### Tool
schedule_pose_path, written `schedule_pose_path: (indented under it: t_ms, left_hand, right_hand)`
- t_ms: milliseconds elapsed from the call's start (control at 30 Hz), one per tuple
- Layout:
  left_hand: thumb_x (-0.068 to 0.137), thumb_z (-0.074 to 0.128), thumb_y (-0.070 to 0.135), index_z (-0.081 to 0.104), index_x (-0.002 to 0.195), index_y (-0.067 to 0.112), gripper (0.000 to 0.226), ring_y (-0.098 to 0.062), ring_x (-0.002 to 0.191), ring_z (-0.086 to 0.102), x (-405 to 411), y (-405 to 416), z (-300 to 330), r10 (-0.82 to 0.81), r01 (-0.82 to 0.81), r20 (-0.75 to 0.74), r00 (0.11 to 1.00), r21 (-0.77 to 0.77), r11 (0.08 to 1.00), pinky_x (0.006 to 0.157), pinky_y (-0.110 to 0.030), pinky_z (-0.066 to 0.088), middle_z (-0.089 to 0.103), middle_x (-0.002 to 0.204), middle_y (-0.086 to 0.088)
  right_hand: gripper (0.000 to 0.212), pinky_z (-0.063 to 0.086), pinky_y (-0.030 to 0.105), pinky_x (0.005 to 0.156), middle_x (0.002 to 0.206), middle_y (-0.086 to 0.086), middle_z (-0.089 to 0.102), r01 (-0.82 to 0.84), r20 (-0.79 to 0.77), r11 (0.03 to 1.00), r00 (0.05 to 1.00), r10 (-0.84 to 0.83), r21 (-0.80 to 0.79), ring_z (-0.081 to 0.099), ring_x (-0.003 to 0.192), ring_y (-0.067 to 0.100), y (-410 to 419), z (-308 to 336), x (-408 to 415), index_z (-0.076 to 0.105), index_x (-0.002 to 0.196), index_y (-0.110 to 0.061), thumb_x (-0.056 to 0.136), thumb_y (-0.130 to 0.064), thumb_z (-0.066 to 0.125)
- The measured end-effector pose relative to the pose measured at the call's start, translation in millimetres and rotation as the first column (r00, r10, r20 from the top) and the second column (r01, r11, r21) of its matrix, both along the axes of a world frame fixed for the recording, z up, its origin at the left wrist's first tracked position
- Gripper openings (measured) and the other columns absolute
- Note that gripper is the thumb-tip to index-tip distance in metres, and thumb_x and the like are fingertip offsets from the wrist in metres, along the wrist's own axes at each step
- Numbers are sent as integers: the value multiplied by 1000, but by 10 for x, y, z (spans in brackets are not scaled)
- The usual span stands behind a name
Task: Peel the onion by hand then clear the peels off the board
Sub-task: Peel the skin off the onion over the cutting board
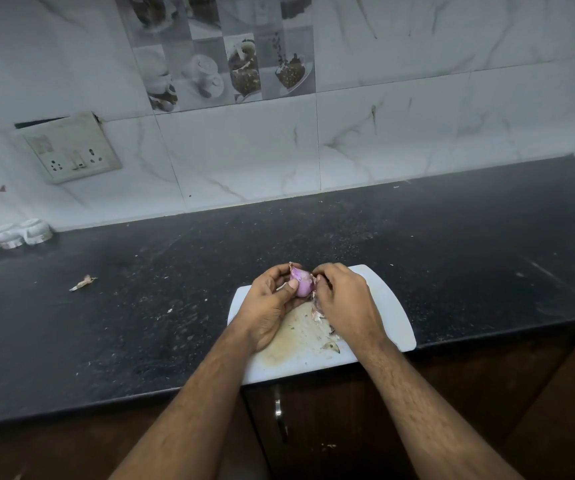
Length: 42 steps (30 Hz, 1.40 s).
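A small purple onion (302, 283) is held above the far end of a white cutting board (388, 306). My left hand (270, 303) grips it from the left, thumb pressed on its front. My right hand (343, 299) pinches the papery skin on the onion's right side, its fingertips hidden behind the bulb. Loose peels (319, 313) hang and lie below my right hand, and more scraps (331, 346) rest on the stained middle of the board.
The board sits at the front edge of a black speckled counter (175, 306). One stray peel (83, 283) lies on the counter to the left. Small white cups (10, 234) stand at the back left against the tiled wall.
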<state>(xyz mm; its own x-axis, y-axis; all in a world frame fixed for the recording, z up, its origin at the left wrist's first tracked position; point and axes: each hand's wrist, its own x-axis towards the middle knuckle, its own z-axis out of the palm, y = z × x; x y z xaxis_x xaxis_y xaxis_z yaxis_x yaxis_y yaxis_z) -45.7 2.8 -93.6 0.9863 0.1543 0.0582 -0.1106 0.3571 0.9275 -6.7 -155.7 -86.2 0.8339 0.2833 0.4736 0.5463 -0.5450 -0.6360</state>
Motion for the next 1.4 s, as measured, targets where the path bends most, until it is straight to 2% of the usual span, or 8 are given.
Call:
schedule_pose_path:
  t_ms: [133,367,633,800,933,1133,1300,1400]
  left_hand:
    - [102,57,-2,59,131,-3,29,-29,106,73,-6,4,-1,0,0,-3,1000,-16,1000,88,-33,62,70,122,-23]
    - [103,57,-1,58,131,-2,29,-26,105,74,-6,16,7,-30,29,-13,999,-35,999,87,-33,62,72,119,-20]
    - [104,54,-1,59,131,-1,28,-28,110,73,-19,6,31,-15,14,-28,999,-45,999,90,-34,62,71,124,-22]
    - [107,46,-2,59,131,3,28,-26,114,72,-15,11,46,-8,6,-54,999,-43,999,95,-36,61,72,129,-16]
    - [107,42,-6,58,131,1,30,-25,111,73,-14,18,60,-30,26,-68,997,-62,998,95,-36,61,71,129,-18]
    - [106,38,-9,57,131,-1,33,-29,109,74,-16,32,83,-81,73,-81,993,-99,992,89,-34,63,71,123,-23]
    - [107,46,1,58,128,1,24,-20,95,75,-33,4,98,-107,104,-56,993,-59,993,88,-30,62,74,108,-16]
    - [106,49,-2,58,126,2,22,-20,93,72,-31,8,72,-99,98,-38,994,-25,995,91,-32,62,73,104,-14]
  right_hand:
    - [24,57,30,75,100,-9,63,-46,23,999,999,46,13,61,86,6,9,-6,-7,68,108,-19,103,-40,57]
    - [12,57,39,67,92,-11,60,-50,7,998,999,50,38,62,75,8,-6,-14,11,62,96,-20,101,-31,61]
    - [22,49,32,70,107,-6,59,2,38,986,999,5,-167,58,86,13,20,14,-19,59,113,-17,107,-35,47]
    - [20,44,28,73,115,2,61,92,-86,994,992,-96,-58,57,89,14,-6,-6,42,59,116,-13,108,-22,44]
    - [22,45,7,67,114,-4,62,-89,-73,992,993,96,92,60,80,2,-13,20,8,63,121,-14,107,-21,48]
    - [19,51,8,67,106,-13,60,-152,-121,975,977,173,164,64,84,0,-18,16,34,68,112,-20,94,-20,74]
    - [13,52,8,63,102,-9,64,-135,-105,971,982,158,197,64,85,1,-24,32,4,71,104,-16,91,-17,77]
    - [10,55,15,69,98,-12,65,-140,-45,978,988,149,153,63,84,0,-35,42,-18,73,101,-17,92,-19,76]
